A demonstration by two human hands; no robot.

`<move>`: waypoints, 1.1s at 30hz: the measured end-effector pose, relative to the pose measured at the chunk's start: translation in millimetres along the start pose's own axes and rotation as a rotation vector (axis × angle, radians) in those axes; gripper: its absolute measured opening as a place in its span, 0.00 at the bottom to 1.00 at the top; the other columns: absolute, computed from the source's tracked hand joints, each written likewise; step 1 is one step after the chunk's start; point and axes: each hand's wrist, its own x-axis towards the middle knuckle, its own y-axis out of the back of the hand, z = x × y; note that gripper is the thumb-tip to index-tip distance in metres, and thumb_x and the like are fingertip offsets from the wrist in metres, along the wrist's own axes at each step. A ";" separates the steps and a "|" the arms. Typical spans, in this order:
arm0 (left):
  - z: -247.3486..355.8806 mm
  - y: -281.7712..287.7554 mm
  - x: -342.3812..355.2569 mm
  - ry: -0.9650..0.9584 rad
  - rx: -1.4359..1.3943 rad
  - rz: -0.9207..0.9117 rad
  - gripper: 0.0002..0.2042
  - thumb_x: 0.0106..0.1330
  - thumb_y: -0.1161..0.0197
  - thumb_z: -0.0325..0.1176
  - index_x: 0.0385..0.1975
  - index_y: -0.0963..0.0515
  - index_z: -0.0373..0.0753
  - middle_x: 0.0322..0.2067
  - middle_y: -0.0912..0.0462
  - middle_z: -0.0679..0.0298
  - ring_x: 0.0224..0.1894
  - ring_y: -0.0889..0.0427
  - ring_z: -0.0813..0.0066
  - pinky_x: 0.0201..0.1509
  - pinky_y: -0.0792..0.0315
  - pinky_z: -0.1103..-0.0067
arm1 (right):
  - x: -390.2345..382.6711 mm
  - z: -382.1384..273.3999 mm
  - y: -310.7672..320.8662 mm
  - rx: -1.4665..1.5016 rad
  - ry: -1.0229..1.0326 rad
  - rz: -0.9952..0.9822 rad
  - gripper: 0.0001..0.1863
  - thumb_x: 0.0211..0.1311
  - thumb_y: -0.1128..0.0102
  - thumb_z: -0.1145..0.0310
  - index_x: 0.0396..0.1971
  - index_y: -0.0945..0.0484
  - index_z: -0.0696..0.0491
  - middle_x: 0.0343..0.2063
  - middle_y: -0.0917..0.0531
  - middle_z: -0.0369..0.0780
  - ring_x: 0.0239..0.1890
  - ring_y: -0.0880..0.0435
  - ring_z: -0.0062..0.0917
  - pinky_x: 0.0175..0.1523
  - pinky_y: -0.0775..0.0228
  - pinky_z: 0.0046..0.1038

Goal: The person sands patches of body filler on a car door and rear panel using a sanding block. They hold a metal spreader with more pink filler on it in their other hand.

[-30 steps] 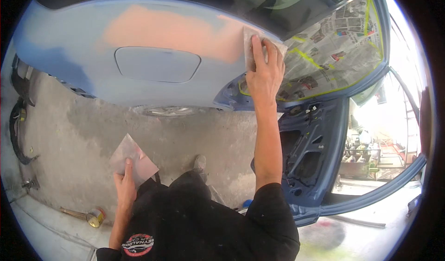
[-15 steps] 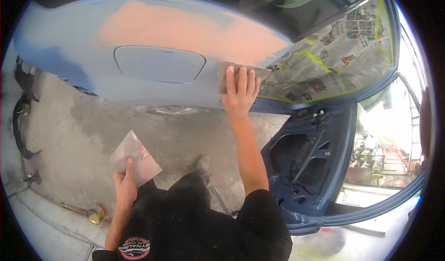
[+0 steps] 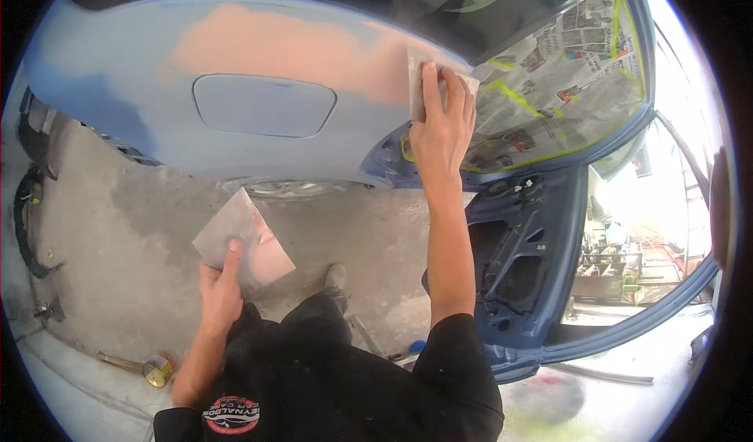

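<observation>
Hands (image 3: 222, 291) on thin, greyish sheets (image 3: 223, 230)

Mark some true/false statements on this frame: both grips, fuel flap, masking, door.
1. The right grip has its fingers on a thin sheet at the right end of the pink patch. True.
2. The left grip is empty. False: the left grip holds a squarish sheet, partly pink, thumb on top.
3. The fuel flap is swung open. False: the fuel flap lies flush with the panel.
4. Newspaper with yellow tape masks the door opening. True.
5. The car door is shut. False: the car door stands open, inner side showing.
</observation>
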 end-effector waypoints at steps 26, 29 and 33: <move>16.9 -37.7 29.2 0.092 -0.444 -0.158 0.21 0.71 0.39 0.35 0.59 0.32 0.35 0.53 0.23 0.64 0.53 0.23 0.73 0.55 0.27 0.73 | -87.6 -75.0 -15.3 0.058 -0.051 -0.160 0.28 0.53 0.44 0.77 0.58 0.23 0.45 0.52 0.22 0.41 0.55 0.25 0.39 0.58 0.35 0.50; 10.2 -62.5 35.6 0.048 -0.443 -0.194 0.21 0.71 0.39 0.38 0.58 0.30 0.35 0.52 0.22 0.64 0.53 0.23 0.73 0.56 0.27 0.72 | -84.8 -78.3 43.5 1.064 -0.608 -0.227 0.29 0.59 0.54 0.86 0.62 0.28 0.53 0.55 0.24 0.47 0.59 0.26 0.39 0.64 0.36 0.33; 11.3 -92.8 36.4 -0.070 -0.321 -0.276 0.21 0.71 0.40 0.42 0.57 0.29 0.35 0.51 0.22 0.63 0.51 0.22 0.73 0.57 0.27 0.72 | -106.2 -89.4 90.5 1.139 -0.525 -0.451 0.31 0.57 0.51 0.86 0.63 0.29 0.53 0.56 0.25 0.47 0.60 0.26 0.40 0.64 0.35 0.33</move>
